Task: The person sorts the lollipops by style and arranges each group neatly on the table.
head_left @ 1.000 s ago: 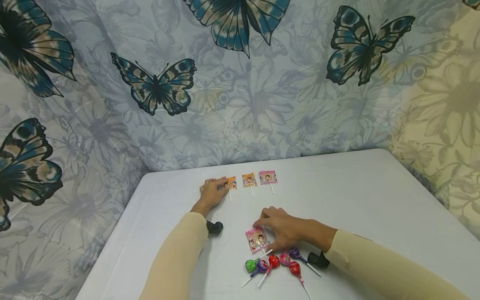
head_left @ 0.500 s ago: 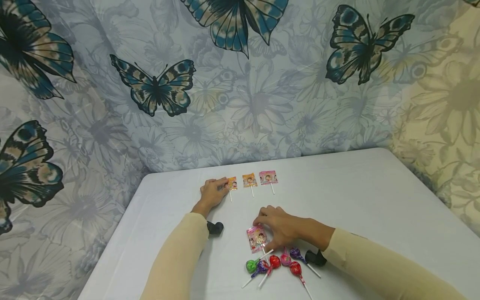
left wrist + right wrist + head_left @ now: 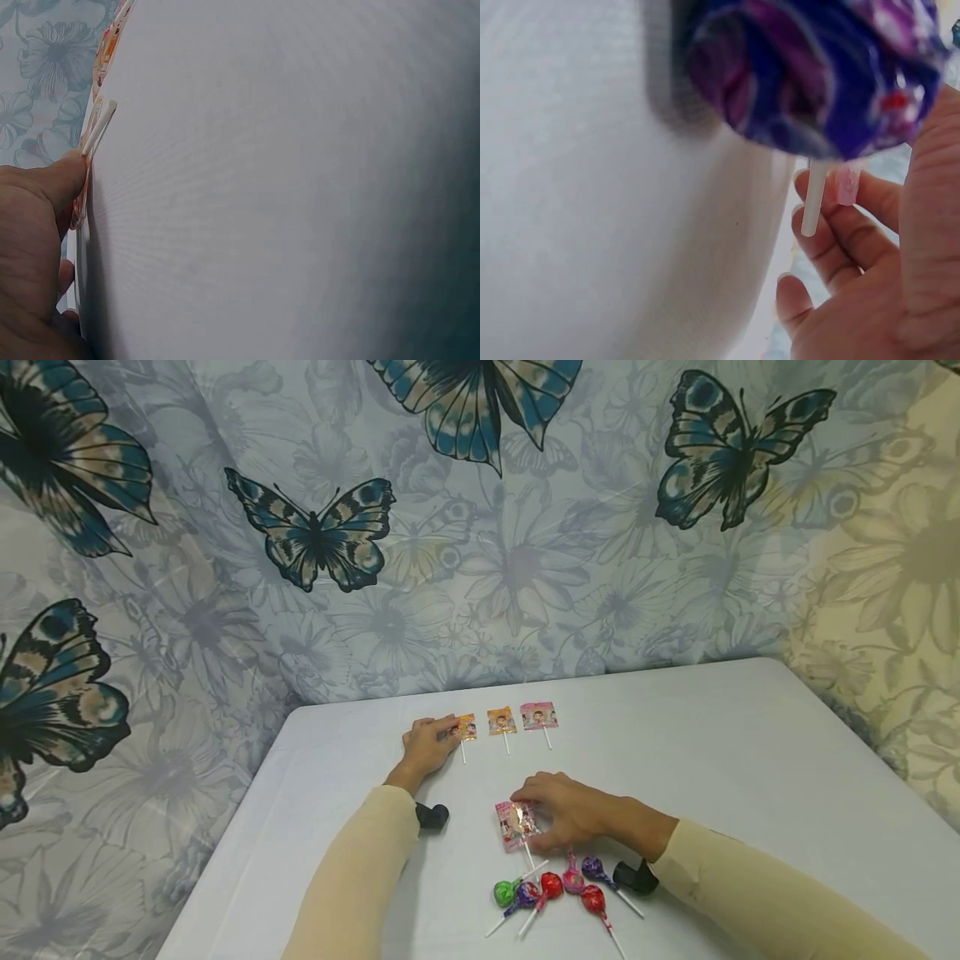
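Two hands at the white worktop [image 3: 712, 760], both occupied: the left hand [image 3: 429, 747] pinches an orange packet [image 3: 468, 727] at the left end of the far row; the right hand [image 3: 566, 810] grips a near pink packet [image 3: 513, 824] by its side, just beyond the cluster of round lollipops. Whether that packet is clear of the surface, cannot tell. Main risk: its stick appears to meet or cross the stick of the green lollipop [image 3: 504, 893], so a sideways pull could drag or roll that one. Second risk: slick film slipping from a light edge hold. Third: the right wrist knocking the purple lollipop [image 3: 592, 867] close beneath it. Materials: packets flat, squarish, shiny, crimped film; cluster heads ball-shaped, in crinkled glossy wrap twisted at the neck; sticks thin, white, straight. Middle orange packet [image 3: 501, 721] and far pink packet [image 3: 539, 716] lie flat, apart.
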`<control>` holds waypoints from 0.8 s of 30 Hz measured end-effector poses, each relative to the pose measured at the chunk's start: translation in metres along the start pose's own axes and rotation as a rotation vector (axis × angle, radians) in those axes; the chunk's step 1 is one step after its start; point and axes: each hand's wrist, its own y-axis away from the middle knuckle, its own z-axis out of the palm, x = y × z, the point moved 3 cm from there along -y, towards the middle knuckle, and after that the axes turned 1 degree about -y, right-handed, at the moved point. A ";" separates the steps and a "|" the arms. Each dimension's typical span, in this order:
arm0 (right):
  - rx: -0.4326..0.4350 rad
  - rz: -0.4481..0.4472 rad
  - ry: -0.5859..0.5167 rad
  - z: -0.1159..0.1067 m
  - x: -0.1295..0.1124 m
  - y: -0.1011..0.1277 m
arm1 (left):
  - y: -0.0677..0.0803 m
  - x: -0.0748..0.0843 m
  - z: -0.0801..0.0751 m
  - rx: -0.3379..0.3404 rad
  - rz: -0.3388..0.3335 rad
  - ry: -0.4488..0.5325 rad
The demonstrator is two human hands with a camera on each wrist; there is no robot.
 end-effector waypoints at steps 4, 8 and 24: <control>0.039 -0.027 0.026 -0.003 0.002 0.001 | 0.000 0.001 -0.001 -0.007 -0.010 -0.001; 0.073 -0.041 0.032 -0.006 0.004 0.003 | 0.000 0.000 -0.001 -0.012 -0.017 0.001; 0.165 -0.031 0.012 -0.029 0.024 0.011 | -0.001 0.000 0.000 -0.015 -0.021 0.000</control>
